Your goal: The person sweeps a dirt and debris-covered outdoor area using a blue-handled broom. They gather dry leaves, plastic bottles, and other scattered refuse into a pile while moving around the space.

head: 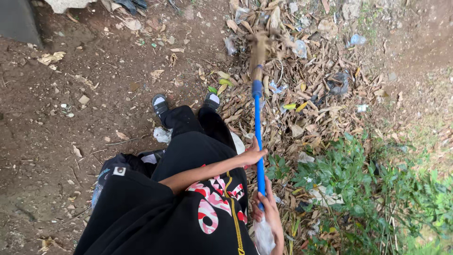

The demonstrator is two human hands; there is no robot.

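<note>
Bare brown soil [71, 123] occupies the left of the scene. Two dark shoes [160, 105] stand at centre, toes pointing far. One broom with a blue handle [258, 141] runs near to far, almost straight, slightly right of centre. Its long axis points away from the person. Its bristle head [260, 45] rests at the far end on a heap of dry leaves [306, 108]. The left hand [254, 155] grips the handle at mid-length, fingers wrapped closed around it. The right hand [266, 208] grips the near end, fingers closed on the handle; pale plastic [263, 236] hangs below it. Green weeds [358, 189] fill the near right.
</note>
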